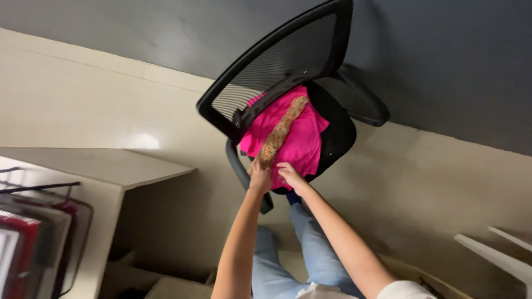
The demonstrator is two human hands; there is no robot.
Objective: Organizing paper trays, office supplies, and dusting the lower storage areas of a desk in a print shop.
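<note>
A black office chair (277, 61) with a mesh back stands ahead of me. A folded bright pink cloth (302, 135) lies on its seat. Across the cloth runs a narrow orange-brown patterned strip (284, 126). My left hand (259, 178) is closed on the near end of that strip at the seat's front edge. Beside it, my right hand (290, 175) rests with fingers spread on the near edge of the pink cloth. My legs in blue jeans (310, 249) show below between my arms.
A beige desk top (105, 163) juts in at the left, with a black wire rack (44, 232) holding red and white items below it. A dark grey wall (443, 55) lies behind the chair. A white slatted object (499, 257) sits at the lower right.
</note>
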